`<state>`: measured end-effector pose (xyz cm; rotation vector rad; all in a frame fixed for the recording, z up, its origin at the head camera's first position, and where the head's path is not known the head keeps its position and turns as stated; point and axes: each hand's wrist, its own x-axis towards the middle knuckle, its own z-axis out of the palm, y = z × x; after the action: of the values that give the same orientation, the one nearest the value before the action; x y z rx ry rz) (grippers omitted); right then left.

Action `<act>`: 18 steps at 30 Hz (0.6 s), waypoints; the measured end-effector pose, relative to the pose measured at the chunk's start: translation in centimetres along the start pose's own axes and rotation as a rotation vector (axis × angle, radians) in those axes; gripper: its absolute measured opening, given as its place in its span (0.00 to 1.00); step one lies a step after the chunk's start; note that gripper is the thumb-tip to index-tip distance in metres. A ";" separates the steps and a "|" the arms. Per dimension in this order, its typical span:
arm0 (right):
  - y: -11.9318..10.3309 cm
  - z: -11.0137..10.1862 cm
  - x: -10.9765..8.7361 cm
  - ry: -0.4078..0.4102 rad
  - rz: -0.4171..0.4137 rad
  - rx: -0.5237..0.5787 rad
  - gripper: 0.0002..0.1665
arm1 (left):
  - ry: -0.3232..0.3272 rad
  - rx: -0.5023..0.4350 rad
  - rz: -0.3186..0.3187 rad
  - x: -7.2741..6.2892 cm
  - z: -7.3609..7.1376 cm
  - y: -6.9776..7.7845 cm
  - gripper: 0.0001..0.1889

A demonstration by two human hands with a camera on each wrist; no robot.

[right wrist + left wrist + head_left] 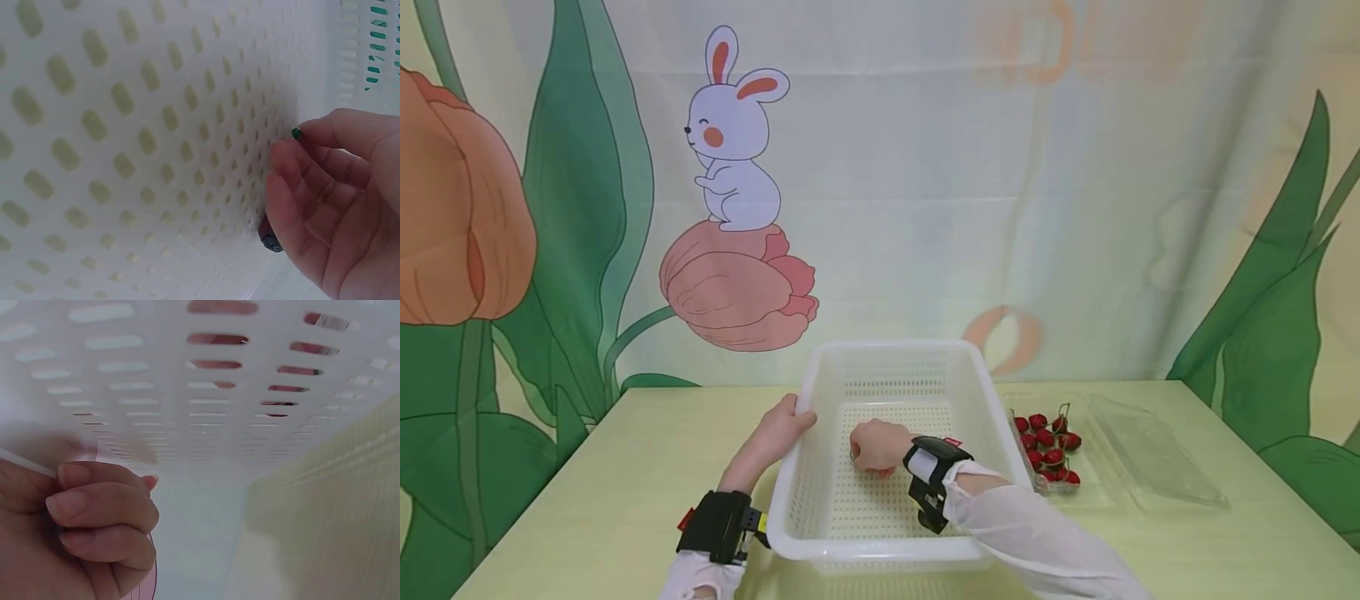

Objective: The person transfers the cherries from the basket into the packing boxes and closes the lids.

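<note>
White sleeves (1048, 533) are seen nearest, at 5 and 7 o'clock, with black devices (718, 527) strapped at both wrists. Inside the white basket (880, 550), just above its slotted floor, a small green tip (296, 132) is pinched between thumb and fingers of the right hand (880, 444). Behind those fingers a dark red thing (270, 237) is mostly hidden; what it is cannot be told. At 9 o'clock, the basket's rim is gripped by the left hand (778, 433), its fingers curled. Just beside the basket, at 3 o'clock, red cherries (1054, 457) are gathered in a clear tray (1097, 479), and farther that way a clear lid (1157, 450) is laid. All are carried by a pale yellow counter (617, 483), backed by a curtain (895, 167) on which a rabbit (741, 187) is printed at 11 o'clock.
</note>
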<state>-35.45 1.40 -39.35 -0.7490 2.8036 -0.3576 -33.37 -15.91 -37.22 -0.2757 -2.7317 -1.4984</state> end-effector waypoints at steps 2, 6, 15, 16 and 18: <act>0.0 0.0 0.0 -0.002 0.005 0.002 0.06 | -0.004 0.000 0.001 0.0 0.0 -0.1 0.17; 0.0 0.0 0.1 0.005 0.023 -0.010 0.07 | 0.000 0.004 -0.001 0.0 0.0 -0.2 0.17; -0.3 -1.6 -0.4 0.061 0.018 0.027 0.05 | -0.004 0.007 -0.002 0.1 0.1 -0.2 0.17; -0.3 -1.8 -0.4 0.071 0.019 0.038 0.06 | -0.005 0.003 -0.003 0.1 0.1 -0.2 0.17; -0.4 -2.0 -0.6 0.089 0.025 0.059 0.07 | -0.005 0.002 -0.002 0.1 0.1 -0.2 0.17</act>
<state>-35.35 1.71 -37.27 -0.7007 2.8682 -0.4786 -33.53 -15.94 -37.41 -0.2779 -2.7383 -1.4968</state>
